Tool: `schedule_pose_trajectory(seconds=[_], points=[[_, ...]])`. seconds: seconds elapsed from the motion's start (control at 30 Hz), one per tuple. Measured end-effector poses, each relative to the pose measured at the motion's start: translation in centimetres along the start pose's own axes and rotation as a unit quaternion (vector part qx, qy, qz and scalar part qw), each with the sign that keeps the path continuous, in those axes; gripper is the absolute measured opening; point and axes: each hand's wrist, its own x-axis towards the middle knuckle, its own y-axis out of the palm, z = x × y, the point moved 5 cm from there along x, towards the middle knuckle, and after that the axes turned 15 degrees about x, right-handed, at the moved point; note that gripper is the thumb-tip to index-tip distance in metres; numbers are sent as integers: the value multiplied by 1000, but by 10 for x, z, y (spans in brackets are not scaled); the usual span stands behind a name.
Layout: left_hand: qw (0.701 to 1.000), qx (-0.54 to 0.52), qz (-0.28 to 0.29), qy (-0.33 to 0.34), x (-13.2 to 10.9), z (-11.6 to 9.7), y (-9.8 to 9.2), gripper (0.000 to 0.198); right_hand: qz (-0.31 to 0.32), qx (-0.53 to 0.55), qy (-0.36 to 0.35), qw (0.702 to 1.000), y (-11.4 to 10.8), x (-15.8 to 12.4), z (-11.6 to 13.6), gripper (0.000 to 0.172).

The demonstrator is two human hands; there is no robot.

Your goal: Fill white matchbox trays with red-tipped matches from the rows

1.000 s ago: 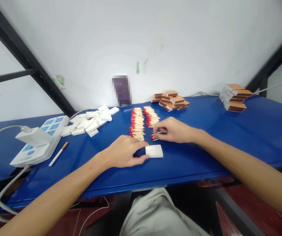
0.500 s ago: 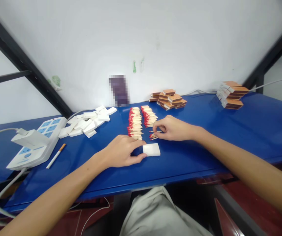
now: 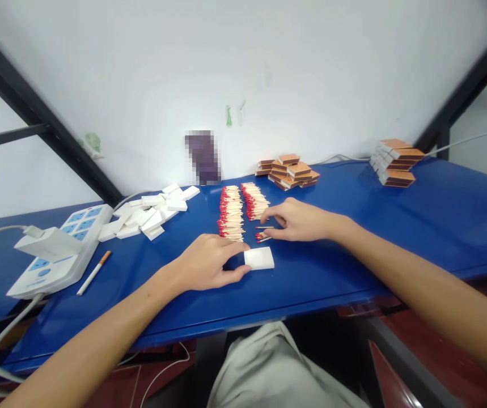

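A small white matchbox tray (image 3: 259, 258) lies flat on the blue table, its left end between the thumb and fingers of my left hand (image 3: 211, 262). My right hand (image 3: 296, 220) is just beyond the tray, index finger and thumb apart. Between and beside those fingertips is a small group of red-tipped matches (image 3: 262, 237), with a single match (image 3: 263, 228) slightly apart from it. The thumb tip is at the group's edge. Behind lie two long rows of matches, a left row (image 3: 231, 212) and a shorter right row (image 3: 255, 201), red heads to the left.
White trays (image 3: 147, 212) lie heaped at left. Orange-brown matchbox sleeves (image 3: 292, 171) are piled by the wall, and another stack (image 3: 397, 162) stands at right. A power strip (image 3: 62, 249), a cigarette (image 3: 93, 273) and a pixelated dark object (image 3: 204, 157) are also there.
My right thumb and index finger have moved apart from their closed curl, and a single match shows between them. My left hand stays on the tray. The view has shifted slightly.
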Motion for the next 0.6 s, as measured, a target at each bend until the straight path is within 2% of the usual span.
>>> schedule_pose_trajectory(seconds=[0.1,0.2,0.5,0.6], points=[[1000,0,-2,1,-1,0,-1,32,4,-18,14,1000,-3,-2,0,38],[1000,0,-1,-1,-1,0,-1,32,13,-37,31,999,-4,-3,-1,40],[1000,-5,4,-5,0,0,-2,32,37,-1,35,999,5,0,-6,16],[1000,-6,11,-5,0,0,-1,32,41,2,46,998,5,0,-7,13]])
